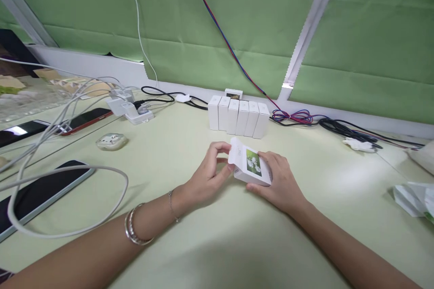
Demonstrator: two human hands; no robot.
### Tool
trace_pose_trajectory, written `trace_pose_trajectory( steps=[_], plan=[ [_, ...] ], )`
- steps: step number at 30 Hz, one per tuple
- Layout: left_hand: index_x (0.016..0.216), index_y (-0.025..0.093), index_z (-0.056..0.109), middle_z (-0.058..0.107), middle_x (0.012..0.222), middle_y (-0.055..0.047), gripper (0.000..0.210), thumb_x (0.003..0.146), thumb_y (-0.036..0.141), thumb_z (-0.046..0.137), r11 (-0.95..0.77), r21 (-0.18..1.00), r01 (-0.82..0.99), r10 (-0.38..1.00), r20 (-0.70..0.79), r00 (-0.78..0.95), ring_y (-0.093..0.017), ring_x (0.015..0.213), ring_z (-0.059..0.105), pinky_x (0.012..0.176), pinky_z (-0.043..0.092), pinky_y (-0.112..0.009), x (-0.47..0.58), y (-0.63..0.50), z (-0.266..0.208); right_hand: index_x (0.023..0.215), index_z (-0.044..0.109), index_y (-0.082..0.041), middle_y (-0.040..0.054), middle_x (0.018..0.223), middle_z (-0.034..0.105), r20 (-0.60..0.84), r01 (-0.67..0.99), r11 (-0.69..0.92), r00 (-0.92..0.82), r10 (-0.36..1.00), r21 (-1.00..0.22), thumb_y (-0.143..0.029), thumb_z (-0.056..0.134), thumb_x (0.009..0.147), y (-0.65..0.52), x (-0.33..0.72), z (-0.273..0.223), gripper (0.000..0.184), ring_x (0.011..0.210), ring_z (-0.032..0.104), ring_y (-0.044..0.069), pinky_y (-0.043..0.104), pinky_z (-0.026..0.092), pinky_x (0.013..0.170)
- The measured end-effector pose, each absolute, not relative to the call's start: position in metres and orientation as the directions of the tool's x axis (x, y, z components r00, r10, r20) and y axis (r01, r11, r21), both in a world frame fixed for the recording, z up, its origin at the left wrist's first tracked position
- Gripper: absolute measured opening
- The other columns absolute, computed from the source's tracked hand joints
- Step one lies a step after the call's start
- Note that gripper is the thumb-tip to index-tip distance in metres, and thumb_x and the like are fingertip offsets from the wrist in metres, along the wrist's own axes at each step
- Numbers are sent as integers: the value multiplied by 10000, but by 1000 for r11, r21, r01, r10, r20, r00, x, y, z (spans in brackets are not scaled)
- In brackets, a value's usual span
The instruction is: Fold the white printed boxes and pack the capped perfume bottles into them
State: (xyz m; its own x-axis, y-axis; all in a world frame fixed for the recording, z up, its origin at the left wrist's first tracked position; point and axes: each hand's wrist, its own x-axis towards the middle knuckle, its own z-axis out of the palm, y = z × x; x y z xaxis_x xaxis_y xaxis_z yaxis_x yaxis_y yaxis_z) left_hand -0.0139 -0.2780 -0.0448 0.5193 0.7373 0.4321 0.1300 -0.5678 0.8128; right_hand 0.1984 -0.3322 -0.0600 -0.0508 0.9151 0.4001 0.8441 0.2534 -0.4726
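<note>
A small white box point(251, 177) with a flower picture on a green ground is held low over the table, its end flap point(236, 153) standing up on the left side. My right hand point(280, 176) grips the box from the right, thumb along the near side and fingers over the far edge. On the other side, my left hand point(214, 169) pinches the flap end between thumb and fingers. What lies inside the box is hidden. Behind it stands a row of several white boxes point(238, 117), upright and close together.
Phones point(44, 189) and looped white cables point(68, 235) cover the table's left side. A power strip point(137, 115) with plugs and a pale rounded object point(111, 141) lie there too. Coiled dark cables point(346, 128) run along the wall; crumpled white paper point(415, 196) sits at the right.
</note>
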Motion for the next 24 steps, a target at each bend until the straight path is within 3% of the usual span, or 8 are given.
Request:
trace_pose_trajectory(
  steps=[3,5,8,11,14,16,20,24],
  plan=[
    [1235,303,424,349,1270,-80,299,938,334,414,-738,626,254,654,569,498,-240,1270,326,1032,387,-439,-15,-278,-41,1272,428,-200,144,1255,521,374,701,293,-40,926,-650,-659,637,646,-333,201,-62,804,1137,491,328,474,446,923],
    [1268,323,419,324,1337,-79,324,944,324,398,-796,558,236,584,603,543,-251,1315,283,1064,354,-463,-16,-279,-38,1296,405,-222,123,1241,545,326,529,332,-107,939,-781,-684,581,688,-336,201,-63,784,1091,544,305,423,486,868],
    [1296,343,374,300,1405,-71,359,941,310,414,-815,570,109,513,619,596,-256,1343,266,1063,353,-463,-16,-285,-37,1278,438,-237,91,1156,609,250,255,337,-319,914,-906,-661,470,794,-342,195,-62,644,1012,600,267,376,510,818],
    [1305,341,297,397,1317,-79,441,912,288,489,-740,673,13,580,628,520,-222,1200,440,935,468,-383,-13,-291,-40,1263,441,-273,74,1167,603,273,150,350,-379,884,-925,-509,507,858,-347,187,-60,474,1036,593,237,369,503,849],
    [1299,339,237,455,1195,-66,554,865,277,575,-681,732,-24,662,630,406,-171,999,532,738,519,-273,-12,-292,-44,1325,320,-329,62,1141,592,418,151,449,-200,886,-881,-354,530,883,-347,182,-58,489,988,602,194,383,501,859],
    [1303,323,256,474,1123,-58,569,848,287,596,-729,684,-3,622,664,414,-169,966,528,740,509,-273,-13,-291,-44,1368,226,-360,61,1158,564,527,196,537,-104,843,-820,-301,523,888,-347,183,-55,567,930,605,167,377,513,838],
    [1352,279,279,495,1044,-70,604,842,343,596,-870,492,15,428,741,517,-190,956,517,786,500,-313,-16,-289,-34,1370,285,-334,85,1221,527,609,421,664,-278,743,-618,-305,547,861,-350,187,-39,573,948,596,185,323,545,732],
    [1360,244,286,586,1056,-78,568,865,270,563,-965,263,-23,194,764,615,-190,962,544,848,480,-343,-16,-287,-24,1344,328,-283,68,969,637,718,598,730,-341,606,-332,-214,565,826,-355,185,-30,573,788,626,187,291,535,608]
  ],
)
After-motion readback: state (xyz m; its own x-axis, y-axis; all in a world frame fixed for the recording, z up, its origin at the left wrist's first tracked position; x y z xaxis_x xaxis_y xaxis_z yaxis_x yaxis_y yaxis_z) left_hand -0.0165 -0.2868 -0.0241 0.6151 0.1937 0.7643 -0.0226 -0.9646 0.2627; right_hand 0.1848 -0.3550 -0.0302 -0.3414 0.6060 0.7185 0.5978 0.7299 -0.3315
